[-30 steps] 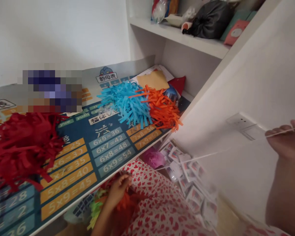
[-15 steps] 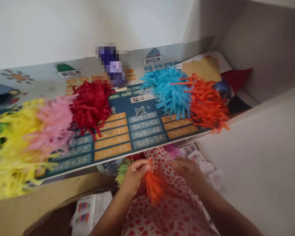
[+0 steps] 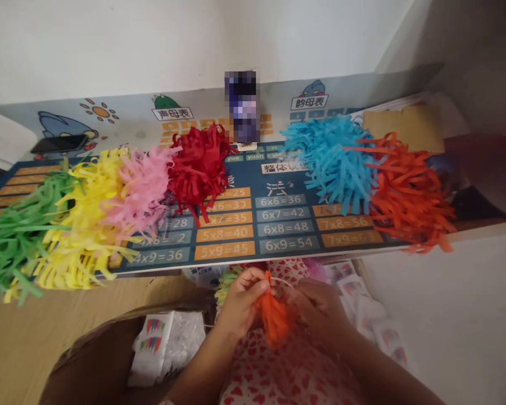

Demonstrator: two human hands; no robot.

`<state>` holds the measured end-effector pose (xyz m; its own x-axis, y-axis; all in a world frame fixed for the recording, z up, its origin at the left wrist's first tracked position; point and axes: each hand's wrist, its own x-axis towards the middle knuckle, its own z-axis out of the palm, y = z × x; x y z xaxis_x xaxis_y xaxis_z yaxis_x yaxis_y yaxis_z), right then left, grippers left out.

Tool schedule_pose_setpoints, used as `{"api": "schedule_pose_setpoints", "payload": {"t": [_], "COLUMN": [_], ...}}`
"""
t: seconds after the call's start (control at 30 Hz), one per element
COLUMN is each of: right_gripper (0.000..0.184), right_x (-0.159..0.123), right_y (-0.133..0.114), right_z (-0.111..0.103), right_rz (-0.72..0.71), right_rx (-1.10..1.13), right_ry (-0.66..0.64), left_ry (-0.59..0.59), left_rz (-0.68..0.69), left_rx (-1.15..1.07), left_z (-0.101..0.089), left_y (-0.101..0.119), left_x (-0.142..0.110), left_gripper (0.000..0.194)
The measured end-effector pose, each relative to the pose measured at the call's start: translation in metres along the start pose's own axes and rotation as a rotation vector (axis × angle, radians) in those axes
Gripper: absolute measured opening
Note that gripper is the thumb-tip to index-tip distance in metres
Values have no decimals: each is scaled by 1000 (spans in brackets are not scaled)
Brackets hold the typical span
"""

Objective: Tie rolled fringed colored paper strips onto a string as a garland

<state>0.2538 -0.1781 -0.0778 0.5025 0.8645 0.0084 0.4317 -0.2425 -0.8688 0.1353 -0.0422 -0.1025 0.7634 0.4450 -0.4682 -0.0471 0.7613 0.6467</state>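
Over my lap, my left hand (image 3: 248, 295) pinches the looped top of an orange paper tassel (image 3: 275, 320), whose strips hang down. A thin white string (image 3: 283, 280) runs from the tassel's top to my right hand (image 3: 320, 301), whose fingers are closed on it. Just behind my left hand, part of a light green tassel (image 3: 225, 284) shows. On the table above lie piles of fringed paper tassels: green (image 3: 29, 225), yellow (image 3: 84, 225), pink (image 3: 141, 194), red (image 3: 202, 169), blue (image 3: 337, 160) and orange (image 3: 411, 194).
The table (image 3: 225, 260) has a printed multiplication mat and its front edge runs above my hands. A phone-like pixelated object (image 3: 243, 109) stands at the back. Below left, a cardboard box (image 3: 84, 360) holds plastic packets (image 3: 166, 346); more packets (image 3: 362, 298) lie at right.
My right hand has come in from the far right, where it drew the string out, to beside my left hand. My left hand has lifted the orange tassel. The view has swung left.
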Motion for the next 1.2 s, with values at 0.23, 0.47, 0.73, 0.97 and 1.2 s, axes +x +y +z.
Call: {"api": "schedule_pose_setpoints", "payload": {"t": [0.23,0.47,0.73,0.97,1.2], "right_gripper": [41,39,38,34,33], "right_x": [-1,0,-4,-2,3], "right_y": [0,1,-1,4,8], "right_z": [3,-3,-6,-6,-3], "right_rz": [21,-35,-129,37,122], "right_rx": [3,33,20,65,147], "right_ry": [-32,-177,-251,-323,-367], "left_ry": [2,3,-40,-29,-47], "left_rz": [69,197,181,131,21], "left_rx": [119,376,450,416,203], "left_z": [0,6,3,-3,-1], "left_y": [-3,-4,-5,-9,-11], "left_x": [0,-4,-6,-5,-3], "left_gripper": [31,28,22,22,26]}}
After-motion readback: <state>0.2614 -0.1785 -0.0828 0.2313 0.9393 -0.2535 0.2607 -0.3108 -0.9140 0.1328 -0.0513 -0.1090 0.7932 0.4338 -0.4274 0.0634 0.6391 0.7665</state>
